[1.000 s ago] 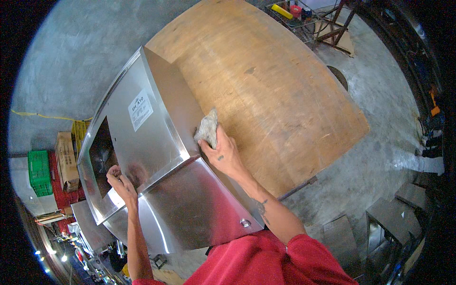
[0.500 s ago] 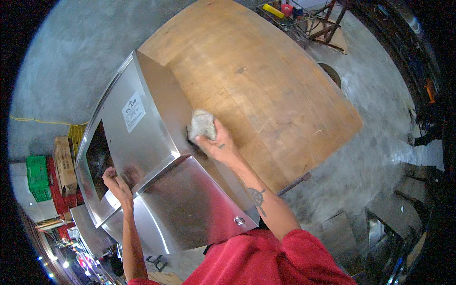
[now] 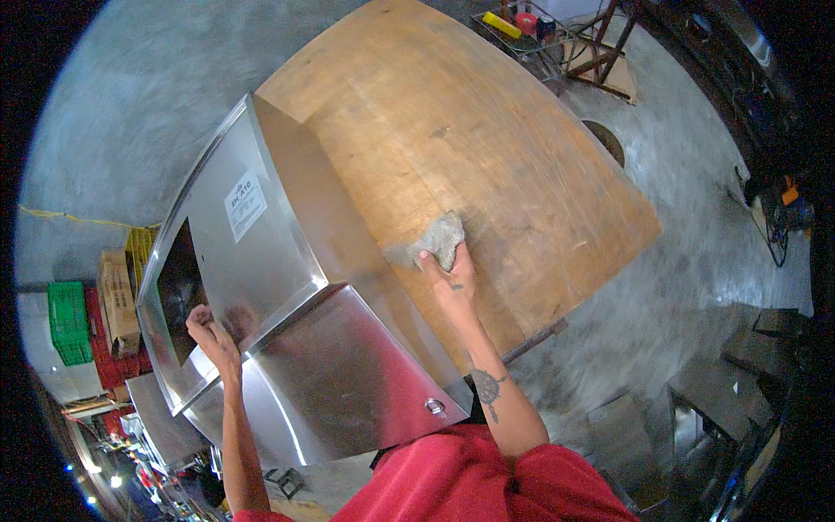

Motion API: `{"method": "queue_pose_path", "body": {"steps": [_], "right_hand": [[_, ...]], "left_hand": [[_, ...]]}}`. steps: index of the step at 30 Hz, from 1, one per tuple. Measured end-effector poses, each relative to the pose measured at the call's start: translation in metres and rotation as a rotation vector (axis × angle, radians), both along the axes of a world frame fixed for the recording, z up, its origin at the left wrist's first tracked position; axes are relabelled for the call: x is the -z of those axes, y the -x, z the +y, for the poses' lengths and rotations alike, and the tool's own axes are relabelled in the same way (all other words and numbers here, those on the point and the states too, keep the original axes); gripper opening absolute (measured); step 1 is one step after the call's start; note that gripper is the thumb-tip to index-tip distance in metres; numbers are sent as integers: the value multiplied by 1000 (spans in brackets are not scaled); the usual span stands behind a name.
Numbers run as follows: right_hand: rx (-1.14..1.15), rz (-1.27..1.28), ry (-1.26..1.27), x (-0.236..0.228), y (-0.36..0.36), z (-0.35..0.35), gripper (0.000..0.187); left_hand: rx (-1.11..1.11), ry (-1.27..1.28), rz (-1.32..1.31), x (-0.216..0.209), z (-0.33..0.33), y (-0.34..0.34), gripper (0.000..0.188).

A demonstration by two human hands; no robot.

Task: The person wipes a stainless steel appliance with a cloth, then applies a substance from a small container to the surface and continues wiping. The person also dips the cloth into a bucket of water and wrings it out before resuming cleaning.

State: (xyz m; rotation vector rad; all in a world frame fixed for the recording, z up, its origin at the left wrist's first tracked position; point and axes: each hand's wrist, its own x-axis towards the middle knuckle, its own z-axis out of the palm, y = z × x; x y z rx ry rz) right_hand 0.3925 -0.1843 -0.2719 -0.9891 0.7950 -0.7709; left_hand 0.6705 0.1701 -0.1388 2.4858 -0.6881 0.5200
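A large stainless steel box (image 3: 287, 252) with a white label (image 3: 245, 205) lies on a wooden tabletop (image 3: 487, 148). My left hand (image 3: 215, 344) is at the rim of the dark rectangular opening (image 3: 178, 287) in its face, fingers bent over the edge. In my right hand (image 3: 455, 283) is a crumpled grey rag (image 3: 442, 239), pinched between thumb and fingers. That hand is over the wood, just right of the box's side wall. Nearest me, a shiny steel panel (image 3: 339, 374) has a small ring latch (image 3: 434, 406) at its corner.
Green (image 3: 70, 322) and red crates stand at the left beside a cardboard box (image 3: 117, 300). A rusty metal stand (image 3: 604, 56) is at the far right. Dark sheet pieces (image 3: 713, 391) lie on the concrete floor (image 3: 670, 252) at the lower right.
My right hand has moved right with the rag, from the steel box's side wall to over the wooden tabletop. My left hand has stayed at the opening's rim.
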Motion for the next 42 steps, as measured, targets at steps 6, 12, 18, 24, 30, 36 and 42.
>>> {"method": "queue_pose_path", "body": {"steps": [6, 12, 18, 24, 30, 36, 42], "right_hand": [[47, -166, -173, -32, 15, 3, 47], [23, -166, -11, -63, 97, -13, 49], [106, -604, -450, -121, 124, -9, 52], [-15, -284, -152, -181, 108, 68, 54], [-257, -255, -163, -220, 84, 203, 55], [-507, 155, 18, -215, 50, 325, 48], [-324, 324, 210, -217, 28, 378, 55]], "left_hand": [[-22, -31, -45, -4, -14, 4, 43], [-59, -24, -107, -7, -10, 15, 42], [-29, 86, -121, -18, -18, 23, 38], [57, 403, -54, -34, -1, 28, 33], [610, 397, 882, -77, 34, 130, 43], [490, 1097, 2012, -70, 126, 173, 49], [543, 869, 1238, -53, 152, 159, 47]]}}
